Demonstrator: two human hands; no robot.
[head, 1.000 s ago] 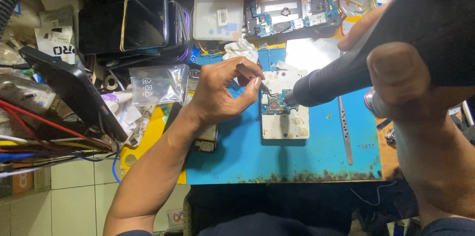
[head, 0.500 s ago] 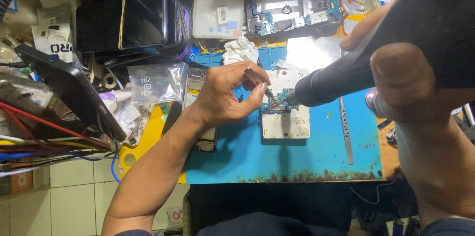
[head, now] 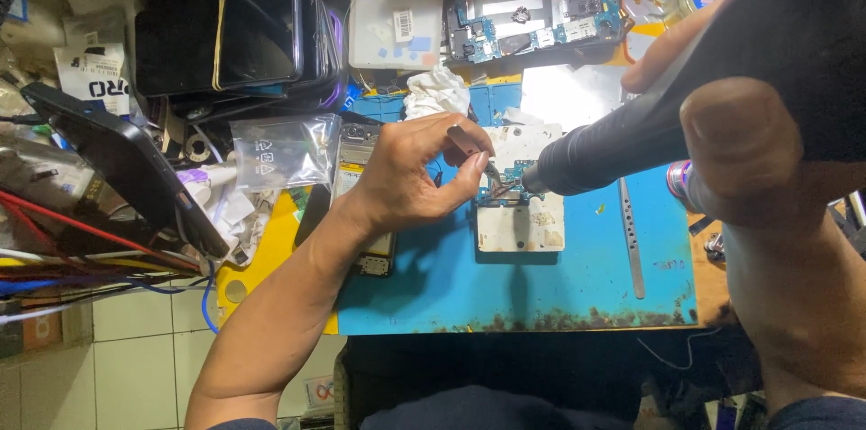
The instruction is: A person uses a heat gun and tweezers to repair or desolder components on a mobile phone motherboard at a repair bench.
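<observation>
On the blue mat (head: 559, 286), left hand (head: 410, 182) pinches tweezers (head: 478, 155) at the small circuit board (head: 505, 191). Right hand (head: 749, 141) grips the hot-air gun (head: 649, 114), nozzle now nearer the board than a second ago, so heating looks underway.

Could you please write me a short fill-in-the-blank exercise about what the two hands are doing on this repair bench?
1. The left hand pinches a pair of ____ whose tips meet the small circuit board.
2. The right hand holds a black hot-air gun with its nozzle aimed at the ____.
3. The board lies on a white holder block, which rests on a ____ work mat.
4. A crumpled white ____ lies beyond the left hand's fingers.

Missing words: tweezers; circuit board; blue; tissue
</observation>
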